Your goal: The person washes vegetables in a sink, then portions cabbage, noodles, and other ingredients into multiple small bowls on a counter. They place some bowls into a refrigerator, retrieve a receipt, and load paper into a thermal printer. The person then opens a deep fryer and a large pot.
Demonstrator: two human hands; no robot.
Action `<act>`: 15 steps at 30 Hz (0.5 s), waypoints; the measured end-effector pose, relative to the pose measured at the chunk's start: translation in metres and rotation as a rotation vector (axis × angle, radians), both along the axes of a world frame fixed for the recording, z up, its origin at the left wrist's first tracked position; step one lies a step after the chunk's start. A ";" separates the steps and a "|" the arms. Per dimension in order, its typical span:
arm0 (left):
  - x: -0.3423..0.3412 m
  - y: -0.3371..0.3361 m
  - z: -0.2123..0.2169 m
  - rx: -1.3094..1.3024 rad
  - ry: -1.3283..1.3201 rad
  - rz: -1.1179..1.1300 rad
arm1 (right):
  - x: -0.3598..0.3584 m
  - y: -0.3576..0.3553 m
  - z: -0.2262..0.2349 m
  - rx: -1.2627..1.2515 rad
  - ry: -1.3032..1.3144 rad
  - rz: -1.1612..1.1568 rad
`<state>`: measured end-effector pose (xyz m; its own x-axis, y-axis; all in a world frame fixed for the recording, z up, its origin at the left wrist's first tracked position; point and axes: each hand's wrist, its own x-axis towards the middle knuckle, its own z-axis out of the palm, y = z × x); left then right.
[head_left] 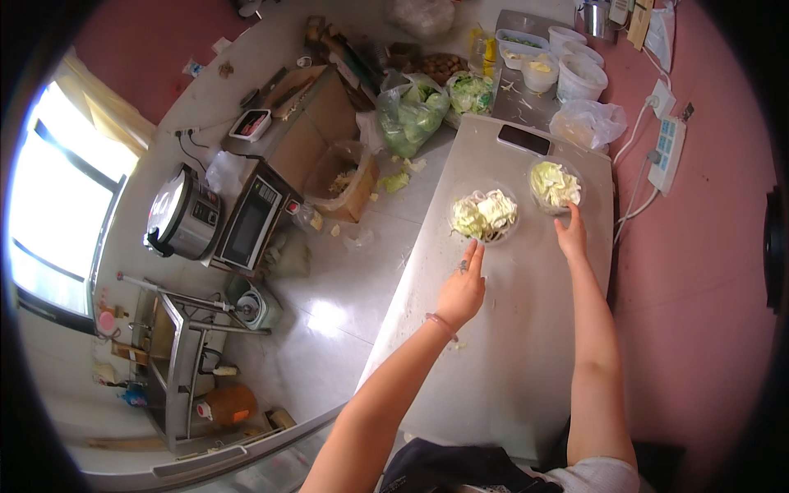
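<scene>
Two clear round bowls stand on the steel worktop (526, 345), each heaped with pale green cabbage. The left bowl (509, 236) also shows some darker strips under the cabbage (472, 220). My left hand (462, 289) is at its near edge, index and middle fingers stretched forward and the others bent; a ring and a pink bracelet are on this arm. The right bowl (537, 202) sits farther back, near the wall. My right hand (573, 234) reaches its near rim, thumb and fingers apart. Whether either hand presses on its bowl is hard to tell.
A phone (524, 140) lies at the worktop's far end, beside a plastic bag (587, 123). White tubs (581, 78) stand beyond. Bagged greens (412, 115) and a scrap bin (362, 187) are on the floor at left. A power strip (667, 154) hangs on the right wall.
</scene>
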<state>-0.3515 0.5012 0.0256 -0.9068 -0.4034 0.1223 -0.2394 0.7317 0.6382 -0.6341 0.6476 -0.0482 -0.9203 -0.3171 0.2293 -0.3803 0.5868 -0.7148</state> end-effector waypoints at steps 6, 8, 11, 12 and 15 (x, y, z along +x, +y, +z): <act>-0.041 -0.024 -0.039 -0.132 0.110 0.101 | -0.021 0.000 -0.016 -0.084 0.121 -0.003; -0.022 -0.021 -0.042 -0.057 0.146 0.204 | -0.006 0.008 -0.012 -0.112 0.121 0.027; 0.061 -0.001 -0.039 0.019 0.248 0.282 | 0.047 0.024 -0.001 -0.157 0.266 0.197; 0.097 0.007 -0.039 0.062 0.330 0.266 | 0.065 0.031 -0.004 -0.183 0.180 0.228; 0.236 0.054 -0.037 -0.053 0.288 0.314 | 0.142 0.048 0.007 -0.218 0.074 0.443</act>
